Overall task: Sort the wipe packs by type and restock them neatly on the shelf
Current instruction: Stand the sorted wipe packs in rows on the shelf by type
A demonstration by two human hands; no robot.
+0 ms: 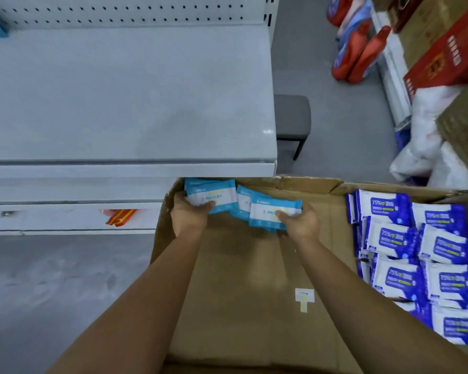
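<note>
Shelf (119,103) overhung box (241,279) edge at 12 o'clock | dark-blue packs (416,252) stacked at 3 o'clock | light-blue packs (243,202), white-labelled, in box at 12 o'clock | left hand (189,213) and right hand (301,221) each gripped one.

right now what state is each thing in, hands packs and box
left hand, grips a light blue pack
right hand, grips a second light blue pack
loose light blue pack, lying between those two, in the box's far end
dark blue packs, lying in overlapping rows at the box's right side
box, open, flaps out
</note>
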